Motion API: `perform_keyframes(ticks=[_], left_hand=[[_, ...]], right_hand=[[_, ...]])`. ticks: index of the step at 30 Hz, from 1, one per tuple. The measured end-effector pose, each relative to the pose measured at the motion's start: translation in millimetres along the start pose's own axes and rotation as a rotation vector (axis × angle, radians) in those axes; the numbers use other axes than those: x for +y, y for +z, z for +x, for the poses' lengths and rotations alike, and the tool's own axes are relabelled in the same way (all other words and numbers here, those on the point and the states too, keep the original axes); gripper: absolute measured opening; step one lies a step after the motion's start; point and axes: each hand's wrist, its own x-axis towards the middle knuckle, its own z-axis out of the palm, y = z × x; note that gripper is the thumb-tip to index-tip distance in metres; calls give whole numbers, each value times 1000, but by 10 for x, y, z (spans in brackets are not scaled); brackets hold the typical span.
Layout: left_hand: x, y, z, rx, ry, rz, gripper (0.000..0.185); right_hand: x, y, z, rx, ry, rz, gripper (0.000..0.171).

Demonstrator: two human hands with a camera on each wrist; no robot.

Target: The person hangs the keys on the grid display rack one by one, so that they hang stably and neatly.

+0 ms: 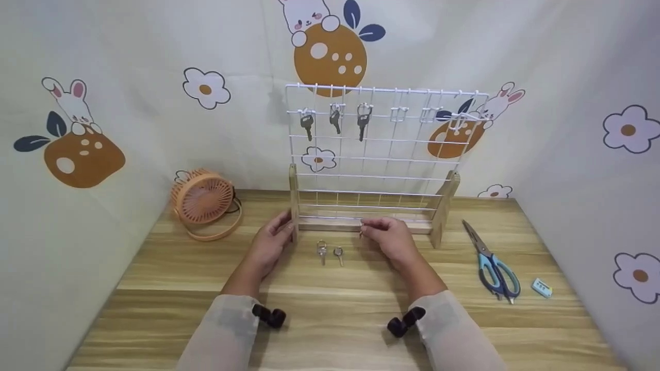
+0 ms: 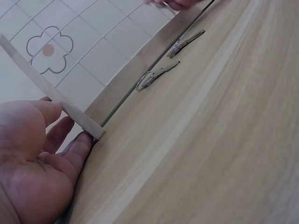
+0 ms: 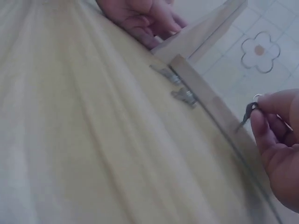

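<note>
My right hand (image 1: pixel 393 241) pinches a key (image 3: pixel 248 114) by its ring between thumb and fingertips, low in front of the rack's wooden base bar. A white wire grid rack (image 1: pixel 379 176) stands upright between two wooden legs. With thumb and fingers on either side, my left hand (image 1: pixel 269 245) holds the left wooden leg (image 2: pixel 70 107) near its foot. Two more keys lie on the table between my hands, a left key (image 1: pixel 323 252) and a right key (image 1: pixel 339 255), each with a ring. Three keys hang high on the grid's left, among them one key (image 1: pixel 363 126).
Several white hooks, such as this hook (image 1: pixel 398 114), sit along the grid's upper right. An orange fan (image 1: pixel 206 201) stands at the left. Right of the rack lie scissors (image 1: pixel 492 268) with blue handles and a small light-blue item (image 1: pixel 542 288). Patterned cloth walls surround the wooden table (image 1: pixel 330 319).
</note>
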Motion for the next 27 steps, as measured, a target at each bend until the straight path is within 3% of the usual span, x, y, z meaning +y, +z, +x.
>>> perform_keyframes(ticks=[5,15,23,27], left_hand=[[1,2,-15,-13,24,27,51],[-11,-5,27,-5,32,4,51],[2,-14,25,-8,15,-6,52],[-1,-12,21,-10,4,-2,51]], right_hand=[[-304,-95,-79,18,1,208,27],[-940,-375,-151,-15,-96,138,31],[-1587,-576,-204,2,-192,225,20],[-1862,-597,-262,13,-262,318,20]])
